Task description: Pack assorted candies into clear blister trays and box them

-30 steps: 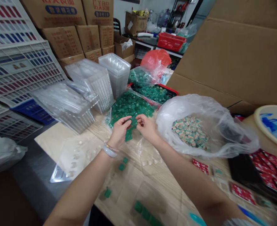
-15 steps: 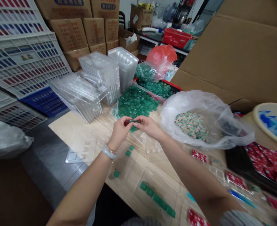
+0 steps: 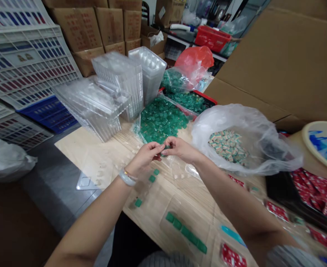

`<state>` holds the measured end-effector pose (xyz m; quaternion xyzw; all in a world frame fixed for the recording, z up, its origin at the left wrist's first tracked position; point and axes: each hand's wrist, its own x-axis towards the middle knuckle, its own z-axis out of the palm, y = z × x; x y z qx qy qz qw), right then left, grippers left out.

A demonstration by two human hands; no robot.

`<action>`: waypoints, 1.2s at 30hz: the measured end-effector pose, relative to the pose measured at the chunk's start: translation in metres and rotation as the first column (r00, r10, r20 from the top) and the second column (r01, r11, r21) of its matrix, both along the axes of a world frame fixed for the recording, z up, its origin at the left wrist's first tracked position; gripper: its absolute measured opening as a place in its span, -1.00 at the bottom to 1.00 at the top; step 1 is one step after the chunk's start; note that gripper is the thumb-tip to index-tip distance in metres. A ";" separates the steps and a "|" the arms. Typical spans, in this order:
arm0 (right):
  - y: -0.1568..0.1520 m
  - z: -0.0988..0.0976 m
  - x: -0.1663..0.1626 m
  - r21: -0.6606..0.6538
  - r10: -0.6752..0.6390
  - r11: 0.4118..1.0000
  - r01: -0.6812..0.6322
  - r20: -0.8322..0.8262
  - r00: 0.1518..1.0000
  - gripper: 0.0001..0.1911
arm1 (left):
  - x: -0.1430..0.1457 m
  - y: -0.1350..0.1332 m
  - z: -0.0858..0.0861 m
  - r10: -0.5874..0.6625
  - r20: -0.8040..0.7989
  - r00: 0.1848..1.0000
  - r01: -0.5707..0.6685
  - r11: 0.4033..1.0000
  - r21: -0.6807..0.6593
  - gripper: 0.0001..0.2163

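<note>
Green piece (image 3: 167, 147), small and mostly covered by fingers, is held up just on the near side of the heap of green pieces (image 3: 163, 118). The right hand (image 3: 182, 149) pinches it between thumb and fingertips; the left hand (image 3: 148, 154) has its thumb and fingers drawn together right against it, though I cannot tell whether they grip it too. To handle it well, I would pinch lightly by the edges, since so small a thing could slip or be squeezed out of shape, and let one hand steady while the other works. Keeping it low over the table (image 3: 199, 196) should make a drop harmless. Farther out on the heap's near side lie loose green cubes (image 3: 152, 178) and, beyond them toward the person, a row of green blocks (image 3: 185, 231) on clear plastic. Right of the heap sits a white bag (image 3: 252, 115) of small striped pieces; left of it stand stacks of clear trays (image 3: 117, 74).

A second ago a gap parted the hands over the heap's near edge; now their fingertips meet. The row and the loose cubes have kept their places.
</note>
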<state>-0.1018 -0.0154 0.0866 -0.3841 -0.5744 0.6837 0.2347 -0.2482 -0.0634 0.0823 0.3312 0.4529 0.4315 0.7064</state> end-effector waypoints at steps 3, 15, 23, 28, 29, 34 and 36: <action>0.000 -0.002 -0.001 -0.063 -0.027 0.998 0.027 0.003 1.000 -0.65 | 0.004 0.002 -0.002 0.146 0.121 0.982 -0.135 0.986 -0.095 -0.74; -0.017 0.000 0.002 -0.587 -0.371 0.804 0.100 -0.362 0.855 -0.92 | 0.011 -0.009 0.024 0.397 0.549 0.736 -0.160 0.889 -0.430 -0.75; -0.026 -0.025 0.031 -0.469 -0.426 0.845 0.257 -0.299 0.854 -0.81 | -0.056 -0.040 0.014 0.550 0.324 0.770 -0.479 0.833 -0.276 -0.78; -0.054 -0.042 -0.005 -0.105 -0.027 0.994 0.030 0.029 0.999 -0.83 | -0.049 -0.081 -0.008 0.521 0.027 0.853 -0.507 0.841 -0.188 -0.81; -0.058 -0.042 -0.010 0.017 0.012 1.000 -0.014 0.113 0.993 -0.86 | -0.047 -0.089 -0.011 0.531 -0.014 0.847 -0.524 0.832 -0.184 -0.80; -0.084 -0.034 -0.013 0.475 0.184 0.789 -0.390 0.423 0.887 -0.84 | -0.040 -0.125 -0.021 0.535 -0.090 0.840 -0.543 0.822 -0.175 -0.80; -0.096 -0.028 -0.016 0.497 0.191 0.726 -0.476 0.519 0.833 -0.76 | -0.036 -0.132 -0.026 0.523 -0.111 0.845 -0.534 0.831 -0.157 -0.80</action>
